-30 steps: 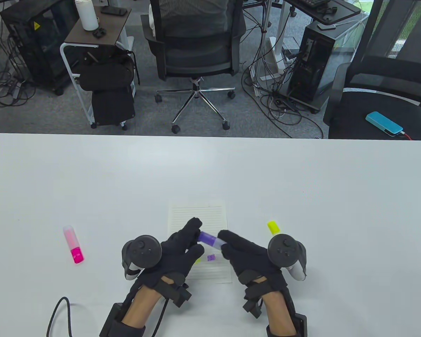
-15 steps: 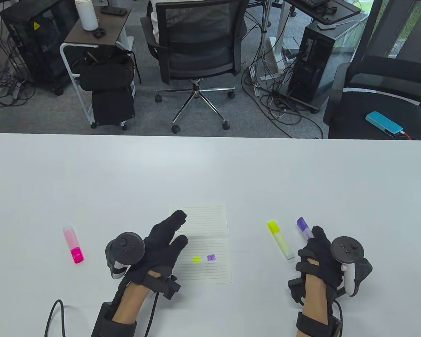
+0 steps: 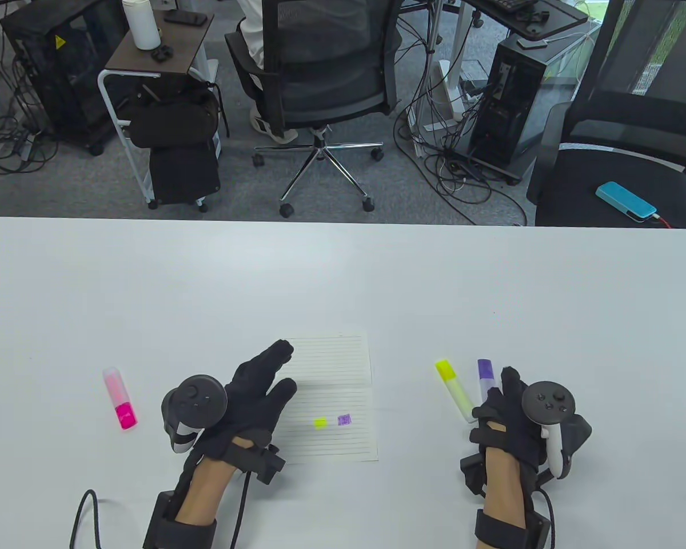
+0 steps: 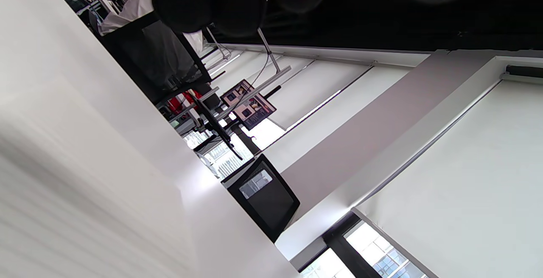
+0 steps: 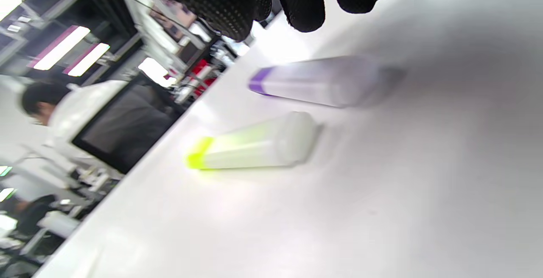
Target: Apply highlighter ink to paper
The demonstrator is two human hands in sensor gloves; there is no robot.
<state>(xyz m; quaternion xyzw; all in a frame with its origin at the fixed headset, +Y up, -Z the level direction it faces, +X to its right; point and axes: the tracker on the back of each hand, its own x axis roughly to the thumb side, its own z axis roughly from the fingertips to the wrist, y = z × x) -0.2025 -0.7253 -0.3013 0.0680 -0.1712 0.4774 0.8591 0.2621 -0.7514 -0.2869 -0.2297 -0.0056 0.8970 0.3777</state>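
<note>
On the bench, to my right, the purple pen [image 3: 485, 379] lies flat, just beside the yellow pen [image 3: 455, 390]. My right hand [image 3: 511, 420] is right behind it. In the right wrist view my fingers [image 5: 305, 2] hang just above the purple pen and I cannot see them touching it, so this grip looks apart and holds nothing. I think I am just letting the pen go, so I should lift my fingers straight up and not bump it, or it may roll into the yellow one.

My left hand [image 3: 250, 397] lies flat with straight fingers on the left side of the paper [image 3: 334, 394], grip apart. That is good, because it keeps the sheet from sliding.

The paper has a yellow mark [image 3: 320, 423] and a purple mark [image 3: 344, 420] side by side. The pink pen [image 3: 120, 398] lies far off on my left, well apart from the paper. I guess pink comes next. My left hand is the nearer one, so I should reach for the pink pen with it and put its mark next to the others, not on top of them.
</note>
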